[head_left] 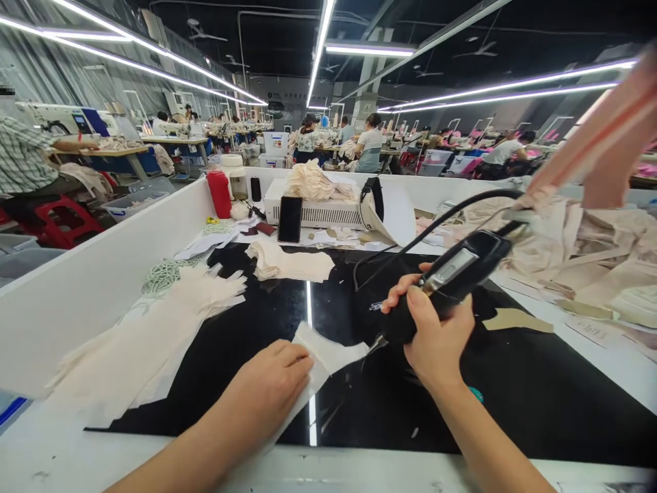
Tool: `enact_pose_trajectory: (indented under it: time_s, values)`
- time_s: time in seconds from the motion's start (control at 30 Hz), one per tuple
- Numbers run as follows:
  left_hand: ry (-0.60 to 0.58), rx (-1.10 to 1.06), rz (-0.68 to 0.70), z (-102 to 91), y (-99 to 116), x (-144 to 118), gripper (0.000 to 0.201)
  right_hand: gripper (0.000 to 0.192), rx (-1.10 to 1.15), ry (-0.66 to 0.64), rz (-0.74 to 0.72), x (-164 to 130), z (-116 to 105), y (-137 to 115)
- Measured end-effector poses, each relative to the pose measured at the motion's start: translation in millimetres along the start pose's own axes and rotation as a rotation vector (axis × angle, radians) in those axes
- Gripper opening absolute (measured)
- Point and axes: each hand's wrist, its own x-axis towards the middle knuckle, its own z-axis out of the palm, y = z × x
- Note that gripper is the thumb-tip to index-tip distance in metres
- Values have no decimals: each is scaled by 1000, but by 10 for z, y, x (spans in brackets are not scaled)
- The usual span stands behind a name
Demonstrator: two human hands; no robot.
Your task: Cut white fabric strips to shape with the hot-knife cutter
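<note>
My right hand is wrapped round a black corded hand-held cutter, tilted with its metal tip low and to the left. That tip meets or almost meets the narrow right end of a white fabric piece on the glossy black work mat. My left hand presses on the left part of the same piece, fingers together, hiding some of it. A stack of cream fabric strips lies left of this hand. Beyond it, farther back on the mat, is a smaller cream fabric stack.
A black cable arches behind the cutter. At the back stand a white vented box, a phone and a red bottle. Beige fabric is heaped at right. A peach strip hangs close at upper right.
</note>
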Motion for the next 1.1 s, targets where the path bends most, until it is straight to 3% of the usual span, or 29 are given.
enact_pose_trajectory:
  time_s: [0.13,0.23,0.33,0.4,0.53,0.7,1.1]
  values:
    - [-186,-49,-129,-125,204,-34,22,34,48,-19,-7,40,79,22]
    - [-255,-84,-181,-251,202,54,26,34,64,-40,10,-16,153,8]
    - [-170,-50,-85,-323,75,242,17,35,68,-46,66,-87,215,-12]
    - [-142,-86,32,-320,-27,388,24,34,72,-42,83,-123,249,-26]
    - [-254,-158,154,-254,-170,620,47,33,39,-48,105,-169,308,-35]
    - [-415,-149,121,-242,-212,710,46,30,4,-56,124,-207,377,-15]
    - [-415,-58,154,-272,-328,621,46,28,-14,-54,146,-212,507,-86]
